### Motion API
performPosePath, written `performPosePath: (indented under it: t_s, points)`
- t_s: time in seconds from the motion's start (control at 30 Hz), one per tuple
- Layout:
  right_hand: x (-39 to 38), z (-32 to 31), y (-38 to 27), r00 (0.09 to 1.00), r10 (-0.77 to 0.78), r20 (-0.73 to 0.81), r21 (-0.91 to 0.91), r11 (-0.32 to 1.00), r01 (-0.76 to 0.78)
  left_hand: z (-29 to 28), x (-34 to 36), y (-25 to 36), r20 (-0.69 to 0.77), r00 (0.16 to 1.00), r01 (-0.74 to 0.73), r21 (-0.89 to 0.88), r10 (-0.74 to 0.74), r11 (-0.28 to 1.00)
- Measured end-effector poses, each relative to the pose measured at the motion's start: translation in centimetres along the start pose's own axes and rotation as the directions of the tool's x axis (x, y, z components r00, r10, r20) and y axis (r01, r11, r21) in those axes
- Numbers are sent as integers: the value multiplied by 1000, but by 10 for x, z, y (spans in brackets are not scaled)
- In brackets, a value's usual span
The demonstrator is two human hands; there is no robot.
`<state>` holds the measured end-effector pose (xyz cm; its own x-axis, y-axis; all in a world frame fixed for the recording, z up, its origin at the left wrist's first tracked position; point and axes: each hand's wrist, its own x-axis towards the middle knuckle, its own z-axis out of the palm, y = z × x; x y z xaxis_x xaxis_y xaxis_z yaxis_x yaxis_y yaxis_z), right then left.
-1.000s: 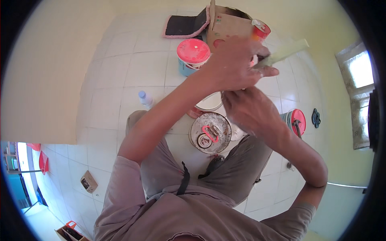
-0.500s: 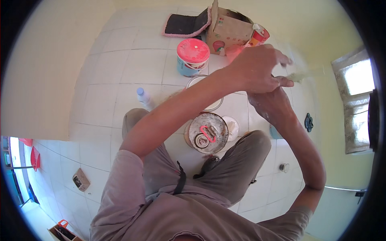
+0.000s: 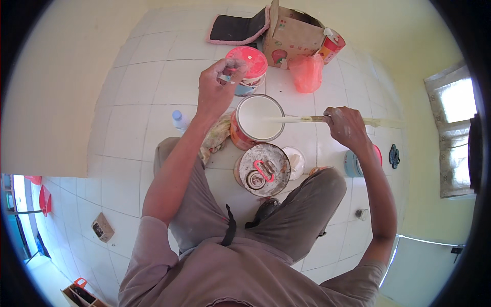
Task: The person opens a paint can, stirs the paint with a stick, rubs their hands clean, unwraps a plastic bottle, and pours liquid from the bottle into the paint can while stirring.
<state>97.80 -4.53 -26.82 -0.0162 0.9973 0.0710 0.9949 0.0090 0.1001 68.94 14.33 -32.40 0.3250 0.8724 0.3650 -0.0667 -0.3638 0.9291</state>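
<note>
My right hand (image 3: pixel 346 124) is closed round a long pale stick (image 3: pixel 299 119), whose left end reaches into an open can of white paint (image 3: pixel 237 130). Raised over the front of a pink-lidded bucket (image 3: pixel 253 59), my left hand (image 3: pixel 217 84) has curled fingers around something small that I cannot make out. Just below the open can stands a stained metal can (image 3: pixel 277 157) with a pink handle, beside a round white lid (image 3: pixel 297 165). A crumpled pale rag (image 3: pixel 217 134) lies left of the paint, partly behind my left forearm.
A cardboard box (image 3: pixel 291 38), dark pink-edged mat (image 3: pixel 235 26), red container (image 3: pixel 332 46) and pink plastic bag (image 3: pixel 306 77) stand or lie at the back. A bottle (image 3: pixel 179 118) is left; another bucket (image 3: pixel 353 165) and a small jar (image 3: pixel 361 215) are right. Walls flank the tiled floor.
My hands have separated: the left has swung leftward, away from the stick. The stick, earlier raised at the right, now reaches into the paint can, held by my right hand.
</note>
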Motion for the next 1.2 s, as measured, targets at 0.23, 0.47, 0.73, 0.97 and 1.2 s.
performPosePath:
  t_s: [0.23, 0.47, 0.73, 0.97, 1.2]
  points:
    - [12, 29, 2, 999, 38, -10, 160, 987, -36, 1, 3, -15, -4, 999, 38, -9, -38, 999]
    - [4, 66, 17, 992, 115, 46, 156, 980, -121, -1, 3, -20, 29, 999, 29, -24, -28, 999]
    - [-14, 26, 25, 972, 211, 105, 132, 966, -224, -6, 7, -19, 21, 999, 35, -54, -34, 998]
    - [-11, -25, 19, 939, 277, 206, 9, 959, -285, -4, 7, -21, 24, 999, 35, -93, -33, 995]
    - [-10, -58, 20, 968, 209, 140, -39, 978, -206, -7, 7, -16, 39, 998, 48, -66, -45, 997]
